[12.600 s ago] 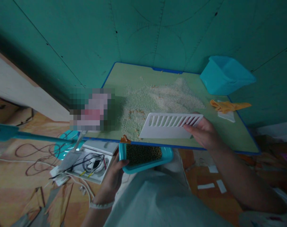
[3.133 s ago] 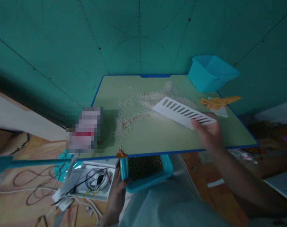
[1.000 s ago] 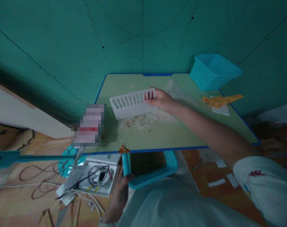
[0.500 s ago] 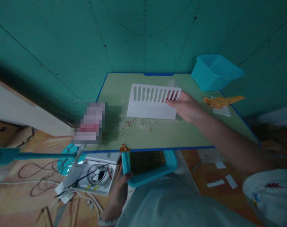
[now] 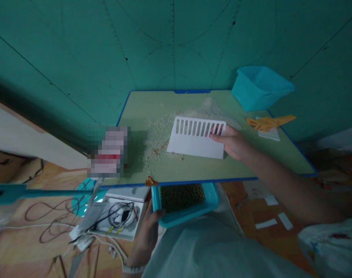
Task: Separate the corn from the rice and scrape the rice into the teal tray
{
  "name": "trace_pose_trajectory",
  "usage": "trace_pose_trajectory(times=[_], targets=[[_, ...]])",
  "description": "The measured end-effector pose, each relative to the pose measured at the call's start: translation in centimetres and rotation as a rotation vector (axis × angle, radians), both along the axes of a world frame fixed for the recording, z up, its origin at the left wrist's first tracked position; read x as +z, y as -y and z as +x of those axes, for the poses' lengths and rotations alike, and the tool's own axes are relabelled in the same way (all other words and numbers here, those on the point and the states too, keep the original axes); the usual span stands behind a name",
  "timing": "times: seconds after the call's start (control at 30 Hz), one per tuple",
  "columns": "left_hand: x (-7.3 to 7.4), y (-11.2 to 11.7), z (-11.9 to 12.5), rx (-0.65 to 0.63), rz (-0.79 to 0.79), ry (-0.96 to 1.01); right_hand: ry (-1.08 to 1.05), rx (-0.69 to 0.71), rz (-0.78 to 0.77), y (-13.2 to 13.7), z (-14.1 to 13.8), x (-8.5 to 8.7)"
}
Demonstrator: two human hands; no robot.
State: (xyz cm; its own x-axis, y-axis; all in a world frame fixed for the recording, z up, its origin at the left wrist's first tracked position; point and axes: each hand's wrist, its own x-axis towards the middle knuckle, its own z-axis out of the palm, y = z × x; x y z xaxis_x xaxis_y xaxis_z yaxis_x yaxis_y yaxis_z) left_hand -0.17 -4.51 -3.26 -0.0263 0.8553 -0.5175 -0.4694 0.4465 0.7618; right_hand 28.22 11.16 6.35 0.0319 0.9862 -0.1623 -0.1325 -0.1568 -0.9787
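My right hand (image 5: pixel 233 142) grips the right end of a white slotted plastic board (image 5: pixel 196 146), tilted above the tabletop. Pale grains (image 5: pixel 155 131) lie scattered to its left and behind it, with a few orange-brown bits among them. A heap of similar pale grains (image 5: pixel 209 107) sits behind the board. Below the table's front edge, my left hand (image 5: pixel 151 227) is closed on the left side of a blue tray (image 5: pixel 187 219). Inside the tray are small dark greenish-brown grains or beans (image 5: pixel 181 197). The fingers under the tray are hidden.
The pale table (image 5: pixel 219 170) has a blue rim and stands against a green wall. A blue bin (image 5: pixel 259 90) and an orange cloth (image 5: pixel 270 122) are at the right. A blurred-out object (image 5: pixel 110 152) stands left. Below lie an open white box (image 5: pixel 129 227) and cables (image 5: pixel 45 210).
The board has moved toward me and slightly right in my right hand, revealing more pale grains behind it. My left hand keeps the blue tray nearly in place.
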Motion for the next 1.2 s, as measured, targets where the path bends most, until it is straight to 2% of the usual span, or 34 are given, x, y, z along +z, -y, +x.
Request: trace_pose_trajectory(times=[0.23,0.43,0.57,0.73,0.97,1.2], targets=[[-0.3,0.0,-0.2,0.012,-0.013,-0.023,-0.007,0.014,-0.037,0.9,0.1,-0.2],[0.5,-0.5,-0.2,-0.043,0.045,0.004,-0.022,0.067,-0.091,1.5,0.2,-0.3],[0.5,-0.4,-0.1,-0.043,0.051,0.003,-0.019,0.099,-0.093,1.9,0.1,-0.3],[0.1,-0.4,-0.2,-0.021,0.036,0.000,-0.044,0.098,-0.109,1.9,0.0,-0.4],[0.6,-0.6,0.1,-0.054,-0.007,0.042,-0.057,0.120,-0.123,2.5,-0.1,-0.4],[-0.7,-0.6,0.9,-0.093,-0.044,0.121,-0.002,0.189,-0.158,4.3,0.0,-0.6]])
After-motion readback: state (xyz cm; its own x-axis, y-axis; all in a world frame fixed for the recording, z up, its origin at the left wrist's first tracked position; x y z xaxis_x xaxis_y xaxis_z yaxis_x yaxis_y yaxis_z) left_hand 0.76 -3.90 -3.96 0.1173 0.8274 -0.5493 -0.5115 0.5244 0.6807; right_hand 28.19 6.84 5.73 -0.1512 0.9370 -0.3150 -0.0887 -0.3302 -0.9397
